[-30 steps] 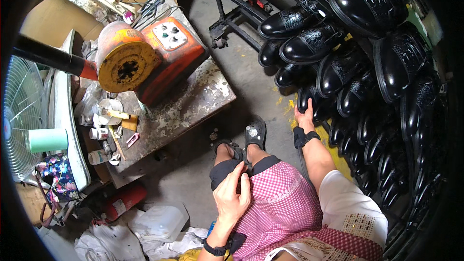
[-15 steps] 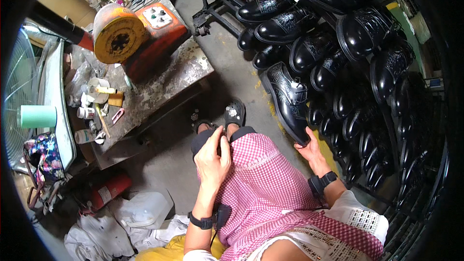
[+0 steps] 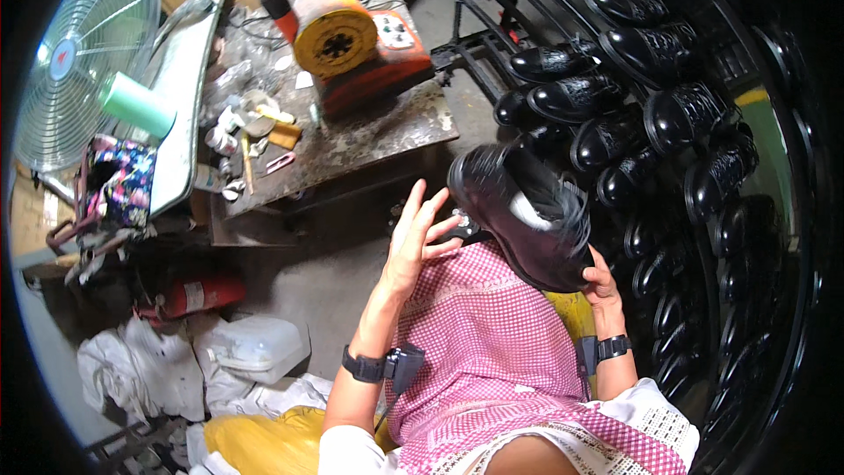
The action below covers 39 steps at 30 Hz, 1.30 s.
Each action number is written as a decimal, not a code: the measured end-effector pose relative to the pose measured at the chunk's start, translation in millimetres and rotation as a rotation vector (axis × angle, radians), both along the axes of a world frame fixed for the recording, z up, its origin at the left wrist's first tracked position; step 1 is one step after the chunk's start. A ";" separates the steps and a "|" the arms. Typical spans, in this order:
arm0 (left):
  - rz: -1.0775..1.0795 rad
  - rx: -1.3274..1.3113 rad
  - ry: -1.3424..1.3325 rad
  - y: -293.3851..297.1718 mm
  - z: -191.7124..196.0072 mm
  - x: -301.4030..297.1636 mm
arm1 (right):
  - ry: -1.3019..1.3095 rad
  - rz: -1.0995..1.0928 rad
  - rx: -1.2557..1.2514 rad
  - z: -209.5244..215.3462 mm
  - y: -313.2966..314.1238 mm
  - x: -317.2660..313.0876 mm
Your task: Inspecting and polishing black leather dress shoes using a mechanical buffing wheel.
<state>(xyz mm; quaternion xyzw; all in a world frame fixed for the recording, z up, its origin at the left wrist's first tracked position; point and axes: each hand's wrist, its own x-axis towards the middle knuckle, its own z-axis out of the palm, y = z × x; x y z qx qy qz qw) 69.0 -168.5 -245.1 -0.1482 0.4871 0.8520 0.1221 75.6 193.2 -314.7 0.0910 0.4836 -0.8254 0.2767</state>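
A black leather lace-up shoe (image 3: 536, 233) hangs over my lap, slightly blurred, its opening turned up toward me and light material showing inside. My right hand (image 3: 601, 280) grips it by the end nearest me, thumb on the upper. Its other end points away toward the workbench. Close to the shoe's left side is my left hand (image 3: 420, 233), fingers spread, holding nothing; whether a fingertip touches the leather I cannot tell. A pink-and-white checked apron (image 3: 483, 334) covers my lap under both hands.
Black metal racks (image 3: 479, 26) on the right hold many rows of black shoes (image 3: 686, 119). An orange machine with a yellow wheel (image 3: 334, 44) stands on the workbench (image 3: 387, 136). Left are a fan (image 3: 66, 62), a red fire extinguisher (image 3: 207, 293) and a plastic container (image 3: 255, 347).
My right hand has brought the shoe from beside the rack leftward over my lap and turned it. My left hand has risen toward it, its fingers opening. The view has shifted.
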 end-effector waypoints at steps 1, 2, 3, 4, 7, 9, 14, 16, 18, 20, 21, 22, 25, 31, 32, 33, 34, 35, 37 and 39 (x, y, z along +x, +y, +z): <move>-0.045 0.107 0.020 -1.8 7.2 0.9 | 0.025 -0.014 0.037 8.2 -0.5 -3.6; -0.106 0.050 0.055 -3.0 13.5 0.8 | 0.123 0.009 0.117 15.4 -0.7 -10.0; -0.150 -0.005 0.085 -1.7 18.9 2.6 | 0.221 0.033 0.179 21.4 -0.8 -16.0; -0.170 0.114 0.163 -0.7 23.5 6.4 | 0.286 0.049 0.225 25.6 -1.5 -21.8; -0.085 0.169 0.270 6.6 29.2 13.1 | 0.265 0.077 0.288 42.0 3.8 -31.5; -0.051 0.109 0.283 6.9 28.6 17.4 | 0.374 0.098 0.384 48.8 4.8 -37.7; -0.003 0.104 0.276 -0.3 20.9 28.5 | 0.482 0.167 0.520 65.6 -1.2 -43.4; 0.035 0.092 0.293 -2.8 17.7 30.8 | 0.477 0.173 0.490 72.6 -7.1 -43.3; 0.076 0.116 0.282 -4.9 15.2 31.7 | 0.469 0.198 0.527 81.0 -12.4 -43.8; 0.115 0.148 0.238 -8.5 13.8 32.8 | 0.507 0.235 0.568 89.1 -17.2 -45.7; 0.125 0.179 0.217 -10.4 13.2 33.3 | 0.514 0.246 0.584 93.1 -19.5 -46.9; 0.135 0.199 0.202 -12.0 12.5 34.3 | 0.514 0.234 0.589 96.0 -22.8 -48.2; 0.146 0.154 0.178 -16.2 8.3 34.4 | 0.555 0.244 0.622 104.1 -31.9 -52.2; 0.170 0.314 0.119 -21.3 -3.8 36.2 | 0.560 0.203 0.598 106.1 -43.2 -53.3; 0.186 0.381 -0.021 -21.2 -5.1 36.5 | 0.541 0.167 0.557 103.3 -45.9 -54.1; 0.201 0.456 -0.061 -21.4 -6.3 34.9 | 0.511 0.110 0.493 99.6 -49.4 -56.0; 0.225 0.405 0.032 -16.4 -8.2 32.9 | 0.480 0.053 0.429 95.4 -53.6 -57.6; 0.300 0.317 0.063 -10.0 -9.1 32.0 | 0.446 -0.003 0.364 92.7 -56.6 -58.2; 0.545 -0.347 0.352 4.4 -11.9 16.1 | 0.488 -0.059 0.438 89.7 -62.6 -59.0; 0.485 -1.030 0.508 5.2 -5.3 12.9 | 0.536 -0.107 0.536 88.4 -68.7 -60.7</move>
